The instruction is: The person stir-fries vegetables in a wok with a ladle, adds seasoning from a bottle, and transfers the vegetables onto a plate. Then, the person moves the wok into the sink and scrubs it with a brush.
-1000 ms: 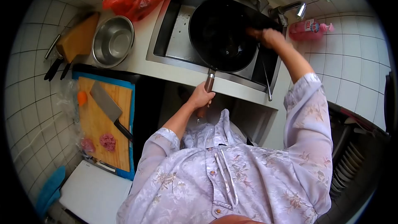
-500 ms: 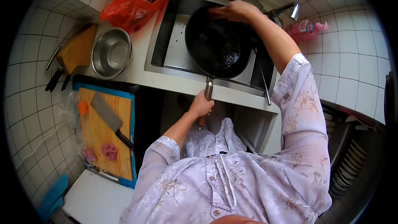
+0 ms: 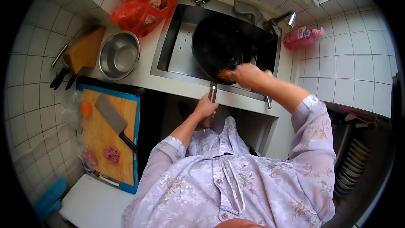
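My left hand (image 3: 205,107) is wrapped round the brown handle of a black wok (image 3: 215,44), which rests tilted over the steel sink (image 3: 180,50). My right hand (image 3: 248,76) grips a reddish-brown scrubbing brush (image 3: 225,75). The brush touches the inside of the wok close to the handle. Some wet shine shows on the wok's dark inner surface.
A steel bowl (image 3: 119,55) and a red plastic bag (image 3: 147,8) stand left of the sink. A cleaver (image 3: 110,112), minced meat (image 3: 112,154) and a carrot piece (image 3: 86,109) lie on the cutting board (image 3: 99,137). A pink soap bottle (image 3: 301,38) is at right.
My right hand has swept the brush from the wok's right side over its far rim and down to the near edge by the handle. My left hand has kept its hold.
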The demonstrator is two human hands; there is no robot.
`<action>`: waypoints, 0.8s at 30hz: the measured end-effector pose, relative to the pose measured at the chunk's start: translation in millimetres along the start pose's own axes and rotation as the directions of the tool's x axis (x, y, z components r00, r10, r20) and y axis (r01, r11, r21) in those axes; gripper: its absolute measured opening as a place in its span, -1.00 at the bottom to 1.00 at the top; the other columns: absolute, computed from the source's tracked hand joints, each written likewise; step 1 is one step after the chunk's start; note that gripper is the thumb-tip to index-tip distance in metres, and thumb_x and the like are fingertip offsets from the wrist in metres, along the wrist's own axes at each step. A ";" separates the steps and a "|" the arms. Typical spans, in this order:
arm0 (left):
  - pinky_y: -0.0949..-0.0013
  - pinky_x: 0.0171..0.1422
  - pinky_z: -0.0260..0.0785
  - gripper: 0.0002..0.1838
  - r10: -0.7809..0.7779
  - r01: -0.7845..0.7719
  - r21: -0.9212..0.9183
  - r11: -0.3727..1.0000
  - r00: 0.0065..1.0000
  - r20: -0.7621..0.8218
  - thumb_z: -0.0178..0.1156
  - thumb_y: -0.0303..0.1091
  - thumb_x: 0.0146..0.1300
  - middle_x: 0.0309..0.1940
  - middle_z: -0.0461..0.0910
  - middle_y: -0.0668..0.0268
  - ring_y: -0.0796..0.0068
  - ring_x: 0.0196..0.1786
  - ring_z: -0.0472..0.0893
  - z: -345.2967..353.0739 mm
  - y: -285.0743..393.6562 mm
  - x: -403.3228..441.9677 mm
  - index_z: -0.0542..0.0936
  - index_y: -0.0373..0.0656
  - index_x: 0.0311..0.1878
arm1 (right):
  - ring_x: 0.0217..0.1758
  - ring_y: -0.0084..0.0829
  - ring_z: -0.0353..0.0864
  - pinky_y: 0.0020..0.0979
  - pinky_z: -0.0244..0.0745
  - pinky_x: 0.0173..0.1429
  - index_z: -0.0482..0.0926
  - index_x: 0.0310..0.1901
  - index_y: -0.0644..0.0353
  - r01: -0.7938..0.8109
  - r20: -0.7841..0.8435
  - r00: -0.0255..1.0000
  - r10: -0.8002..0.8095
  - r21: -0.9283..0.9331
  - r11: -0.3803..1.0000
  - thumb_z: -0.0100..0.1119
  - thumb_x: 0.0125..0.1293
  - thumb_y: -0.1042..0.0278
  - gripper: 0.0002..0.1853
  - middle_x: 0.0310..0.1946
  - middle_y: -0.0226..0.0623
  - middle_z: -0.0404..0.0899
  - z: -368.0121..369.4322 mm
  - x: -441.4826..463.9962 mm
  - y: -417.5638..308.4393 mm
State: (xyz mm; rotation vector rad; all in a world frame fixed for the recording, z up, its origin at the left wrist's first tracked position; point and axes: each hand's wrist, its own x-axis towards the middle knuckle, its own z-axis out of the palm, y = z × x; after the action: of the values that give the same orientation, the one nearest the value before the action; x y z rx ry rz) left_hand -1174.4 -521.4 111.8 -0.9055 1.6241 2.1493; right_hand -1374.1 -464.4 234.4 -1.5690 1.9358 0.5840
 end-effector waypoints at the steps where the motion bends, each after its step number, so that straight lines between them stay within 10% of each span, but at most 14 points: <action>1: 0.36 -0.60 0.41 -0.77 -0.013 0.014 0.032 0.999 1.000 -0.009 0.10 -0.50 0.02 -0.61 0.42 0.29 0.48 -0.65 0.49 0.2 4.0 -1.5 0.32 -0.29 -0.24 | -0.23 -0.19 0.65 -0.25 0.56 -0.16 0.63 -0.24 0.07 -0.012 -0.018 1.000 0.012 -0.014 1.000 0.13 0.05 0.39 -0.79 -0.31 -0.18 0.64 -33.8 8.0 -6.8; 6: 0.33 -0.56 0.42 -0.68 -0.065 0.078 0.131 0.988 0.993 -0.100 0.10 -0.48 0.01 -0.60 0.45 0.24 0.42 -0.64 0.52 2.8 5.0 -3.6 0.34 -0.33 -0.13 | -0.18 -0.14 0.62 -0.22 0.53 -0.07 0.57 -0.04 -0.01 -0.102 -0.269 0.955 0.128 0.108 0.989 0.10 0.11 0.23 -0.66 -0.26 -0.15 0.63 -110.8 81.5 87.3; 11: 0.32 -0.57 0.42 -0.72 0.005 -0.004 0.015 1.000 0.999 -0.045 0.10 -0.48 0.02 -0.60 0.44 0.23 0.42 -0.65 0.52 -0.7 -5.9 0.1 0.32 -0.32 -0.18 | -0.06 -0.10 0.57 -0.19 0.48 0.02 0.46 0.11 -0.25 -0.320 -0.116 0.910 0.398 0.415 0.852 -0.03 0.25 0.05 -0.62 -0.10 -0.13 0.57 82.2 93.6 201.2; 15: 0.33 -0.60 0.41 -0.76 0.009 -0.009 -0.059 0.998 1.000 0.007 0.09 -0.50 0.01 -0.61 0.43 0.23 0.44 -0.66 0.49 -5.0 -7.1 2.8 0.31 -0.30 -0.24 | -0.03 -0.11 0.55 -0.18 0.49 0.02 0.38 0.17 -0.30 -0.436 0.133 0.900 0.415 0.303 0.848 0.00 0.24 0.10 -0.57 -0.08 -0.13 0.56 82.2 1.8 107.6; 24: 0.35 -0.60 0.40 -0.73 -0.040 0.041 0.026 0.999 0.999 -0.020 0.08 -0.52 0.01 -0.61 0.42 0.25 0.46 -0.67 0.49 -3.4 4.2 -3.1 0.31 -0.31 -0.19 | -0.16 -0.04 0.59 -0.12 0.51 -0.09 0.31 0.23 -0.35 -0.281 -0.066 0.947 0.313 0.295 0.913 -0.04 0.28 0.01 -0.55 -0.19 -0.03 0.58 18.3 60.7 87.5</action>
State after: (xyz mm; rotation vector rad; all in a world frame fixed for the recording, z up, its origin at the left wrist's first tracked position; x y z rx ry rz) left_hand -1173.5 -525.5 116.4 -0.9458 1.6247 2.0938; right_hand -1465.5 -477.7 178.2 -1.1595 2.2515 0.3225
